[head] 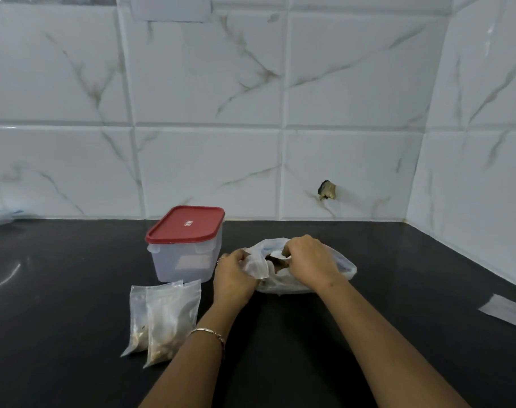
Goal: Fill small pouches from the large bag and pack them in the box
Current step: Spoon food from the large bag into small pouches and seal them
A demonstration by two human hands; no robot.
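From the head view, a see-through plastic box [183,262] stands on the dark worktop [74,290] near the tiled wall [206,113]. A red lid [186,223] sits flat on top of the box and its side clips are down. The box walls are cloudy, so what is inside cannot be told. Just in front of the box lie two small pouches [165,316], flat on the worktop and partly one over the other. They are clear, and each has some brown bits at the end nearer the person. To the right of the box lies the large bag [280,285], thin and milky white, all crumpled, with its mouth pulled open toward the person. Brown stuff shows inside the mouth. The left hand [233,275] is at the left side of the mouth, and its fingers [243,256] are curled tight on the bag's edge. The right hand [309,260] is on the top right of the bag, its fingers [292,248] bent over the other edge and gripping it. So the bag sits between and under the two hands, touching both. The left wrist wears a thin bracelet [208,332], close beside the pouches. Far to the right, a clear plastic strip [507,312] lies on the worktop, well apart from the bag.
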